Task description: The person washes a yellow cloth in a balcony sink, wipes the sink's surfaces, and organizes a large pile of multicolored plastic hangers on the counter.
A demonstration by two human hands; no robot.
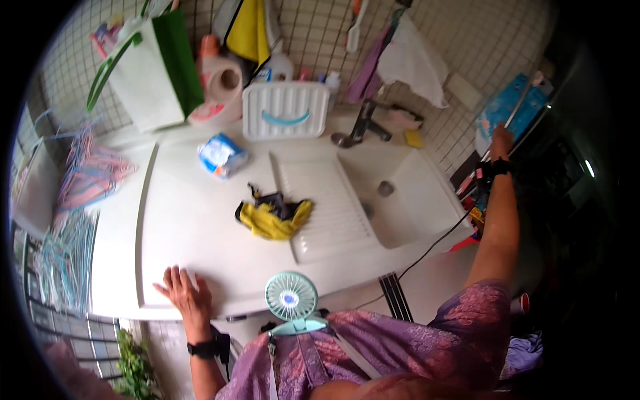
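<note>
My left hand (187, 295) rests palm down near the front edge of the white counter (200, 240), fingers apart and holding nothing. My right hand (501, 137) reaches far out to the right and appears closed around a thin metal pole (519, 104), beside a blue plastic bag (520, 107); the fingers are small and blurred there. A crumpled yellow and dark grey cloth (274, 217) lies mid-counter, partly over the ribbed washboard (325, 215). Behind it sits a blue and white soft pack (223, 155).
A sink basin (415, 195) with a dark faucet (365, 122) is at right. Along the back stand a lidded white box (286, 112), a detergent bottle (217, 90) and a green-white bag (150, 70). Hangers (70, 255) crowd the left. A mint fan (291, 297) hangs at my chest.
</note>
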